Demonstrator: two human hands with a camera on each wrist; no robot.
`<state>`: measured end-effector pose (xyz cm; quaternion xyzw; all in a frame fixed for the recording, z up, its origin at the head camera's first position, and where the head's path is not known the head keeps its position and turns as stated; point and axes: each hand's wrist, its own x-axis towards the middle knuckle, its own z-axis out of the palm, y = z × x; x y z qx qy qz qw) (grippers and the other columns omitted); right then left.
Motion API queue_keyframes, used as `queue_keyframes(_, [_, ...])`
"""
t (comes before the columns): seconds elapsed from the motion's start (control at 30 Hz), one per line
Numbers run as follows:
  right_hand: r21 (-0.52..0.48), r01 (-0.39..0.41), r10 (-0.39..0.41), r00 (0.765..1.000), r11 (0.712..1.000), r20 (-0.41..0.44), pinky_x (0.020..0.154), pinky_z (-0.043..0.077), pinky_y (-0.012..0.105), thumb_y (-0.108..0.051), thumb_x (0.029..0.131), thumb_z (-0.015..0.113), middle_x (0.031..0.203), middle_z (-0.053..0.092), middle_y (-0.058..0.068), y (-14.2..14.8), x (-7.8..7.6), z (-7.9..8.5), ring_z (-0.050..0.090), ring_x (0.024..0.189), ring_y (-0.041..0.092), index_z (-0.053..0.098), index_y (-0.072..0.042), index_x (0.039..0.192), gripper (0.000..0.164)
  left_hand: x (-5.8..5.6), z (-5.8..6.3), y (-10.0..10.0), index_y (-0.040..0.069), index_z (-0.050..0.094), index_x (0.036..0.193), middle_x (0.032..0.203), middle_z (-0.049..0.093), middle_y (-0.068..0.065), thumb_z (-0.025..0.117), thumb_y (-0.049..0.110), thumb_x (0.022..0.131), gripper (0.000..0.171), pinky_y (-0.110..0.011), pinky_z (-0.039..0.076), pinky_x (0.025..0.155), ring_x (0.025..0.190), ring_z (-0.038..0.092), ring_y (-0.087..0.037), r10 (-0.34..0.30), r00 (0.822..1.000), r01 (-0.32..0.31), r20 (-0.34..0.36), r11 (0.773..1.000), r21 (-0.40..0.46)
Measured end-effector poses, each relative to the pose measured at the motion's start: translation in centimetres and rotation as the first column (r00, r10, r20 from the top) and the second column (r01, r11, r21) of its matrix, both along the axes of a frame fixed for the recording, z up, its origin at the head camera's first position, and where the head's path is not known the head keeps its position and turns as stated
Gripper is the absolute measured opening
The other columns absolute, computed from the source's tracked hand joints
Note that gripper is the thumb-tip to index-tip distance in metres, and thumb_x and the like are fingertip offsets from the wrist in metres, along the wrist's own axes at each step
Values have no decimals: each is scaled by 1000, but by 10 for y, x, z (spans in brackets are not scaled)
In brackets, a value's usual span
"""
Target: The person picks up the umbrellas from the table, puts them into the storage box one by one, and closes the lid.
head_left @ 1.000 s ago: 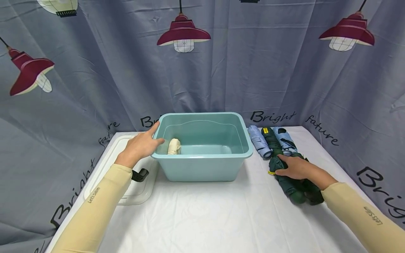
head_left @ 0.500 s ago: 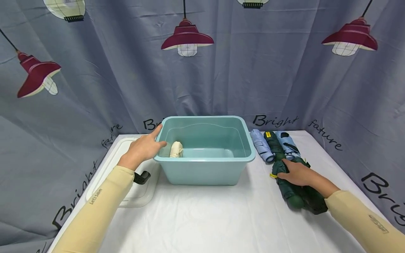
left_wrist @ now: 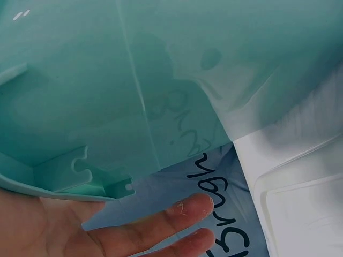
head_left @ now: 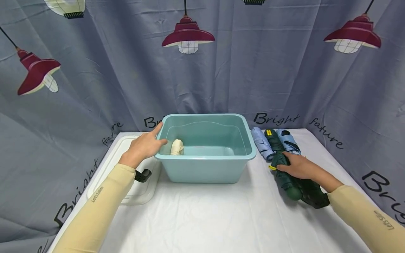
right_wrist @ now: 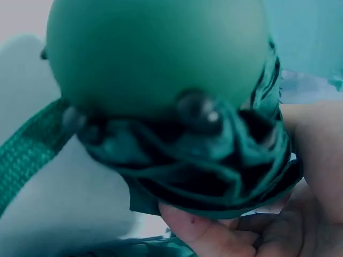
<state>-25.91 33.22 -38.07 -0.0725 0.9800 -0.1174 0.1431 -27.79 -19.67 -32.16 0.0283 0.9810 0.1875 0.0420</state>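
Observation:
My right hand [head_left: 299,165] grips a folded dark green umbrella [head_left: 287,182], with a yellow tab at its side. The right wrist view shows its rounded green handle end [right_wrist: 155,59], a woven strap [right_wrist: 32,150] and my fingers curled beneath the folded cloth. Another dark umbrella [head_left: 313,193] lies just beside it, partly hidden. My left hand [head_left: 142,147] rests at the left rim of a teal plastic bin [head_left: 202,170], thumb over the inside. In the left wrist view its fingers [left_wrist: 187,211] extend straight outside the rim. A cream rolled umbrella [head_left: 177,147] lies inside the bin.
Beyond my right hand lie two light blue folded umbrellas [head_left: 262,143] with a dark green one [head_left: 274,140] between them. A translucent white lid [head_left: 139,193] lies flat under my left forearm. A printed grey curtain [head_left: 272,80] closes off the back of the white table [head_left: 202,218].
My right hand has closed round the green umbrella and raised it slightly, its handle end now apart from the dark umbrella beside it. The left hand stays at the rim; the head view shifts a little.

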Motion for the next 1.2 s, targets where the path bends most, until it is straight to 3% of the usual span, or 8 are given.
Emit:
queue_keyframes(0.47, [-94,19,-20,1000,995,-9,102,36,71,-47,98,59,150,29,44,-11,2,30,31,135,62,22,15,153,91,0,-1,0,37,0,162,154,43,-22,44,51,97,80,-56,47,85,123,57,-39,0,1000,0,-6,1000,3])
queue_keyframes(0.7, [-132,-11,6,999,991,-42,97,41,69,-49,98,59,148,34,43,-13,2,44,39,131,61,22,10,155,90,1,0,0,35,1,163,156,42,-22,44,49,97,80,-59,46,89,128,54,-41,3,1000,-3,-5,1000,5])
queue_keyframes(1.0, [-157,-22,13,998,987,-60,102,34,72,-50,97,61,153,28,41,-19,-1,64,31,136,61,21,6,157,92,1,-1,-1,37,-1,162,156,40,-22,44,51,97,80,-59,45,90,130,52,-41,3,1000,-3,1,1000,7])
queue_keyframes(1.2, [-184,-37,31,999,982,-38,101,37,71,-48,99,59,153,31,38,-25,-1,81,38,134,56,16,5,158,91,1,1,-1,37,-1,162,157,39,-22,43,51,98,80,-60,45,90,131,52,-42,1,1000,-1,7,1000,8])
